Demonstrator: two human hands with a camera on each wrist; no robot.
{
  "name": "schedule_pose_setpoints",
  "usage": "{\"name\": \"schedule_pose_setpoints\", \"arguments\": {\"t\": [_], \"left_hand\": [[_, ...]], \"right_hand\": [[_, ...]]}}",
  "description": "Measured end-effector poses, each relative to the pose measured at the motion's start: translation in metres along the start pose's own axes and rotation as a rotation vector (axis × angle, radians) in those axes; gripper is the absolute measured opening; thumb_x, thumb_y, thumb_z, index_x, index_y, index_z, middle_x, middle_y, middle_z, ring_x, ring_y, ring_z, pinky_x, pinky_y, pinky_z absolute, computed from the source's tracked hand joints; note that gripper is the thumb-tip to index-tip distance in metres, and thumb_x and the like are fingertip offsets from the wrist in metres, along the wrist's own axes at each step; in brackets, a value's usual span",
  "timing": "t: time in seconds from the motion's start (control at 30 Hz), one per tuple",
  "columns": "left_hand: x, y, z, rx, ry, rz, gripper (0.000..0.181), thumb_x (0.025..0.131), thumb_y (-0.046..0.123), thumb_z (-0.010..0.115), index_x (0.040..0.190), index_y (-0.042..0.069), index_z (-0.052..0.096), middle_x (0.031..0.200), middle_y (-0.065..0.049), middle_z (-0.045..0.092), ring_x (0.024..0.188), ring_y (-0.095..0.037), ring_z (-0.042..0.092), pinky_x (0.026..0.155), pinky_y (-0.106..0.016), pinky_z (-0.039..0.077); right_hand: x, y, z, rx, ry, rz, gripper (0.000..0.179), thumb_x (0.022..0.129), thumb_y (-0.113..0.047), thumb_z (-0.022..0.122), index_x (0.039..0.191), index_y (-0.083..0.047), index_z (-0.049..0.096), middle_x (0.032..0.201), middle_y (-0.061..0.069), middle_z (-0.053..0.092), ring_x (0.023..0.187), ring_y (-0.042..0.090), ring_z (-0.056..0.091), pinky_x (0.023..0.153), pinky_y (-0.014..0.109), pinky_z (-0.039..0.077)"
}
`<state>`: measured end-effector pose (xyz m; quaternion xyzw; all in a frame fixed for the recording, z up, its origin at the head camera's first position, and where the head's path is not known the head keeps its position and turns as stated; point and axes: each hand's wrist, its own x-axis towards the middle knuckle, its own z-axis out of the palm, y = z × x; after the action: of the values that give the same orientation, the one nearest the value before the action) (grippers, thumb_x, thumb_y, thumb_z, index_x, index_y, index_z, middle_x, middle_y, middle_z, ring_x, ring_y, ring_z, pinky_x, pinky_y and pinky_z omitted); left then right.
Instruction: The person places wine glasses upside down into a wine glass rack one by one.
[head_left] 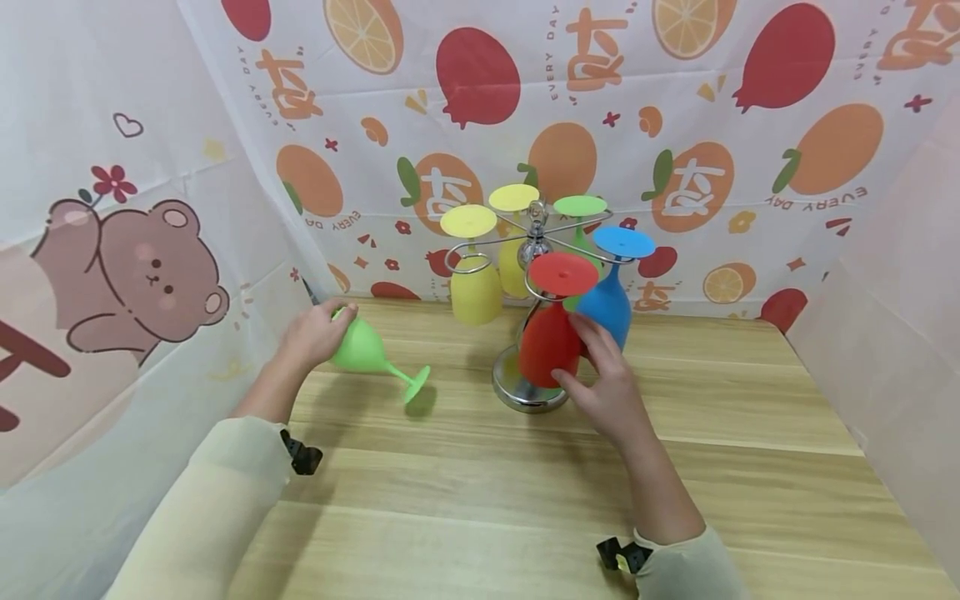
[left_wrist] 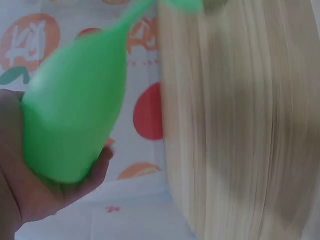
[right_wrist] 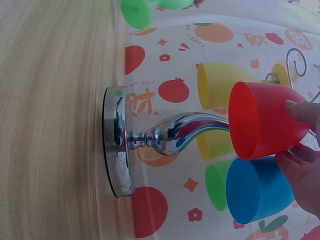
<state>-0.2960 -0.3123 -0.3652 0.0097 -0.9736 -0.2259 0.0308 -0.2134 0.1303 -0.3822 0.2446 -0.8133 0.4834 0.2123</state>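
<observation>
A green plastic goblet (head_left: 362, 348) is gripped round its bowl by my left hand (head_left: 313, 335), tilted so its foot points right and down above the table. In the left wrist view the thumb and palm wrap the bowl's rim end. My right hand (head_left: 609, 390) holds the bowl of a red goblet (head_left: 551, 346), which hangs upside down from a chrome goblet rack (head_left: 530, 400). Behind it on the same rack hang a blue goblet (head_left: 609, 302), a green goblet (head_left: 581, 206) and two yellow goblets (head_left: 476, 292), all foot up.
The rack stands on a wooden table (head_left: 450, 517) near its back edge. One loop (head_left: 468, 265) at its left carries a yellow goblet. Printed cloth (head_left: 480, 83) hangs behind the table and along both sides. Black wrist cameras (head_left: 302, 454) sit on the sleeves.
</observation>
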Motion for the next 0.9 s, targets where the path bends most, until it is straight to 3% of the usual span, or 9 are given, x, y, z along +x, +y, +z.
{"name": "schedule_pose_setpoints", "arguments": {"t": [0.2,0.33,0.43,0.57,0.9], "left_hand": [[-0.007,0.013,0.011,-0.490,-0.154,-0.062,0.068,0.102,0.055,0.028,0.139,0.002,0.050,0.126,-0.023,0.051,0.093,-0.024,0.056,0.072,-0.035,0.052],[-0.015,0.028,0.024,-0.780,-0.243,-0.100,0.065,0.103,0.053,0.029,0.137,0.001,0.047,0.112,-0.014,0.055,0.083,-0.017,0.063,0.069,-0.039,0.059],[-0.021,0.039,0.037,-0.955,-0.281,-0.104,0.056,0.104,0.052,0.027,0.129,0.008,0.050,0.107,-0.007,0.057,0.082,-0.016,0.066,0.068,-0.041,0.059],[-0.029,0.054,0.049,-1.118,-0.276,-0.104,0.046,0.104,0.054,0.026,0.119,0.020,0.053,0.109,-0.003,0.058,0.085,-0.016,0.065,0.068,-0.039,0.058],[-0.045,0.094,0.058,-1.457,-0.212,-0.072,0.045,0.103,0.052,0.026,0.117,0.021,0.056,0.105,0.000,0.064,0.084,-0.018,0.065,0.064,-0.040,0.055]], "right_hand": [[0.000,0.001,0.000,-0.005,-0.005,0.011,0.082,0.080,-0.007,0.080,0.150,-0.023,0.040,0.149,0.001,0.042,0.136,0.021,0.041,0.091,0.045,0.055],[0.000,0.002,0.000,-0.004,-0.001,0.009,0.082,0.080,-0.007,0.080,0.150,-0.023,0.040,0.149,0.001,0.042,0.136,0.022,0.041,0.091,0.046,0.055],[0.001,0.003,0.001,-0.005,0.002,0.005,0.082,0.080,-0.006,0.080,0.150,-0.023,0.040,0.149,0.001,0.042,0.136,0.022,0.041,0.091,0.047,0.055],[0.001,0.003,0.001,-0.010,0.007,-0.004,0.082,0.080,-0.006,0.080,0.150,-0.022,0.041,0.149,0.001,0.043,0.136,0.022,0.041,0.091,0.046,0.055],[0.000,0.004,0.001,-0.016,0.019,0.006,0.082,0.079,-0.006,0.081,0.149,-0.023,0.042,0.149,0.000,0.042,0.137,0.021,0.042,0.091,0.044,0.055]]}}
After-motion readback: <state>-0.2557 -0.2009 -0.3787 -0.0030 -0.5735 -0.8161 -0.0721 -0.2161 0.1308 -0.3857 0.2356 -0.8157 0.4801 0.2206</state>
